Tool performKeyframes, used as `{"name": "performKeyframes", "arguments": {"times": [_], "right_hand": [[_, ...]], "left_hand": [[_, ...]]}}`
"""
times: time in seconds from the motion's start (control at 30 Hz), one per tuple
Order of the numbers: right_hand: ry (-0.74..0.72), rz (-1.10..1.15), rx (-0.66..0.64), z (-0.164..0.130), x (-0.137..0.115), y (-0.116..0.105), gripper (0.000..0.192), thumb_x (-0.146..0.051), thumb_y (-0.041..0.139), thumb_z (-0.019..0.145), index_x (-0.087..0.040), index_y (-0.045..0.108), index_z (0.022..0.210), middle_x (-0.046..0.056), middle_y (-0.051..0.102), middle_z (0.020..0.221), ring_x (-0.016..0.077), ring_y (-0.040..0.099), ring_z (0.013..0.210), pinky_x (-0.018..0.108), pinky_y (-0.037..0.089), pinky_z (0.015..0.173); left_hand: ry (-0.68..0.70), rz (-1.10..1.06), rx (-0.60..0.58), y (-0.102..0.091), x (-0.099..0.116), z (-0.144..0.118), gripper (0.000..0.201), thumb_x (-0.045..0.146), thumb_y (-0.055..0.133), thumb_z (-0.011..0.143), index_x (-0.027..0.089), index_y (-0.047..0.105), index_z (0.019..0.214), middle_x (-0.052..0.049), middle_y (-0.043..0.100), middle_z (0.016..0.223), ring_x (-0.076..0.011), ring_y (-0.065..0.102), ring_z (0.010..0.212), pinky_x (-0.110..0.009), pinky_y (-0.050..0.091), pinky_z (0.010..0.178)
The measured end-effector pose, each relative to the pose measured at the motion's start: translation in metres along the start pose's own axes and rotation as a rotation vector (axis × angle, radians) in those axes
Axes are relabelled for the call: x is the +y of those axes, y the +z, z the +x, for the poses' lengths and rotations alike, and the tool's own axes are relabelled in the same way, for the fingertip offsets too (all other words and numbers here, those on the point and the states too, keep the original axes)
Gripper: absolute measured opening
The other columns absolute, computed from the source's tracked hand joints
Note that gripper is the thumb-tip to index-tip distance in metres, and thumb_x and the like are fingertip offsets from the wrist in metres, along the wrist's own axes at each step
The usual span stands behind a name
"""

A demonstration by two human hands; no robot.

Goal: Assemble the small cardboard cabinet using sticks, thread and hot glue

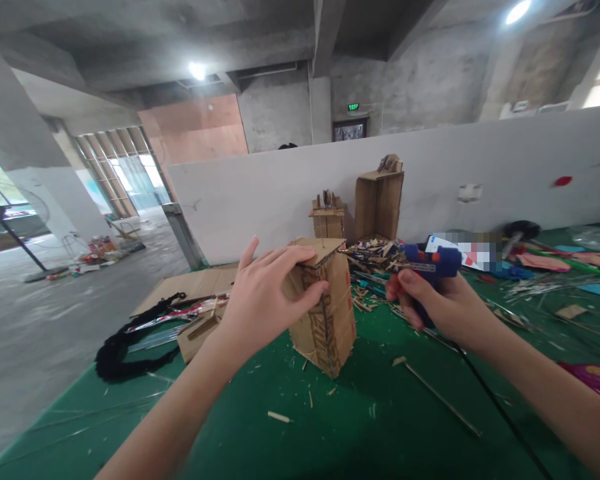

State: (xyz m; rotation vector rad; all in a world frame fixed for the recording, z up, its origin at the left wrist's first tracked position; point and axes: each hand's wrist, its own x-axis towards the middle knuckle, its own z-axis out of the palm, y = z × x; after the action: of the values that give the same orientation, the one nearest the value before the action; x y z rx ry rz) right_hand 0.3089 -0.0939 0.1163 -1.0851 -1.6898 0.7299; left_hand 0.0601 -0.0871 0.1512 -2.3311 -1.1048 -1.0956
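Observation:
My left hand (270, 293) grips the upper left side of a small upright cardboard box (330, 320) that stands on the green table (370, 427); thumb and fingers press on its top flap. My right hand (440, 307) holds a blue glue gun (430, 263) with an orange trigger, its nozzle pointing left toward the box's top edge, a short gap away. A black cord runs from the gun down across the table.
Behind stand a taller cardboard box (379, 203) and a small cardboard stand (327, 220) against a white partition (480, 173). Scrap sticks (375, 257) litter the middle, flat cardboard (195, 287) and a black cord bundle (125, 347) lie left, coloured scraps right.

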Motion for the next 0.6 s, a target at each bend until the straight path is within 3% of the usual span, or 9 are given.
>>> {"name": "performKeyframes", "arguments": {"times": [0.13, 0.3, 0.53, 0.6], "right_hand": [[-0.019, 0.061, 0.099, -0.003, -0.004, -0.001, 0.043, -0.059, 0.048, 0.084, -0.018, 0.059, 0.082, -0.003, 0.049, 0.044, 0.0109, 0.045, 0.039, 0.026, 0.036, 0.043], [0.037, 0.268, 0.303, -0.007, 0.002, -0.009, 0.033, -0.054, 0.052, 0.084, -0.022, 0.056, 0.089, 0.003, 0.063, 0.077, 0.0116, 0.054, 0.048, 0.028, 0.042, 0.051], [0.114, 0.281, 0.445, -0.002, 0.041, -0.013, 0.033, -0.053, 0.061, 0.077, -0.020, 0.057, 0.083, -0.002, 0.052, 0.052, 0.0126, 0.049, 0.048, 0.026, 0.042, 0.051], [0.110, 0.253, 0.575, 0.002, 0.056, -0.009, 0.042, -0.060, 0.061, 0.074, -0.018, 0.057, 0.075, -0.004, 0.046, 0.046, 0.0113, 0.044, 0.040, 0.026, 0.038, 0.044]], "left_hand": [[-0.003, -0.028, -0.030, -0.003, -0.004, 0.003, 0.030, 0.038, 0.060, 0.080, 0.029, 0.057, 0.108, 0.001, 0.068, 0.112, -0.0197, 0.064, 0.101, -0.055, 0.009, 0.114], [0.021, -0.105, -0.139, -0.011, -0.020, 0.007, 0.034, 0.039, 0.060, 0.080, 0.030, 0.057, 0.113, -0.001, 0.065, 0.119, -0.0227, 0.058, 0.112, -0.060, 0.010, 0.112], [0.046, -0.137, -0.202, -0.019, -0.028, 0.001, 0.045, 0.041, 0.060, 0.080, 0.029, 0.052, 0.122, -0.003, 0.059, 0.127, -0.0241, 0.048, 0.124, -0.057, 0.010, 0.113], [0.075, -0.196, -0.213, -0.023, -0.030, -0.002, 0.052, 0.044, 0.061, 0.080, 0.028, 0.048, 0.127, -0.005, 0.056, 0.131, -0.0249, 0.044, 0.128, -0.055, 0.010, 0.114]]}}
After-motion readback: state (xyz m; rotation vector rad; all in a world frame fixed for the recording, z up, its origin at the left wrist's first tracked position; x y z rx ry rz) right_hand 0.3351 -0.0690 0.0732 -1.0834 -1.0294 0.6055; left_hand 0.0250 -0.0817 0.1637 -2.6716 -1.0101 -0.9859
